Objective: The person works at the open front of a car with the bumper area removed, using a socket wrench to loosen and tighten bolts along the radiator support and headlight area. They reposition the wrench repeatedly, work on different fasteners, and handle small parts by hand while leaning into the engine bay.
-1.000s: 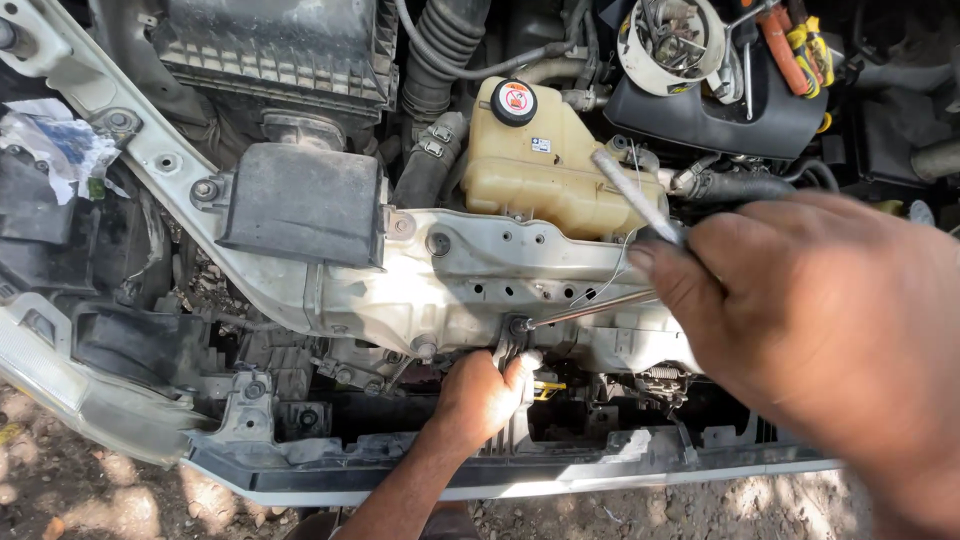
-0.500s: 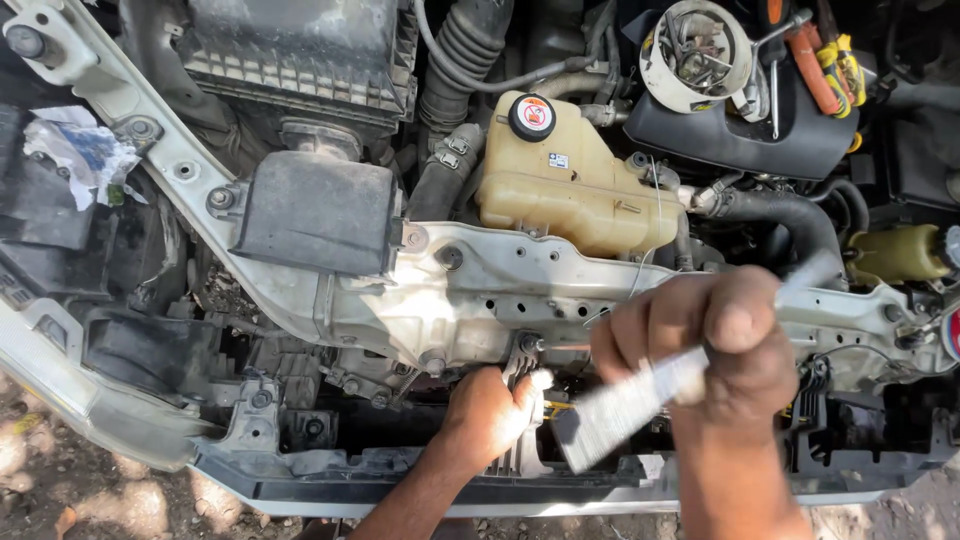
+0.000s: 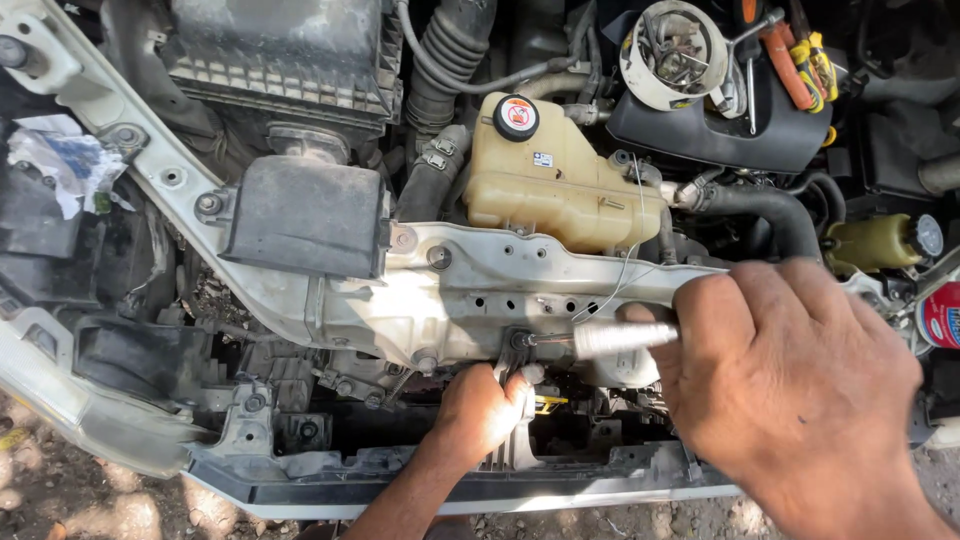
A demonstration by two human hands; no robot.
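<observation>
The right hand (image 3: 800, 390), at the lower right of the frame, has its fingers curled tight around the handle of a silver ratchet (image 3: 620, 338) that lies level and points left; its tip sits on a bolt (image 3: 519, 340) at the lower edge of the white crossmember (image 3: 470, 290), just below centre. The left hand (image 3: 480, 410) comes up from the bottom centre, its fingers closed on a dark bracket (image 3: 512, 372) right under that bolt, touching the crossmember's underside. Above centre stands a yellowish coolant tank (image 3: 560, 190) with a black cap (image 3: 516, 117) bearing a round red-and-white warning label, and a small white sticker beside it. A red round can (image 3: 940, 315) with a blue band shows at the right edge. Crumpled white-and-blue paper (image 3: 60, 165) lies at the upper left.
</observation>
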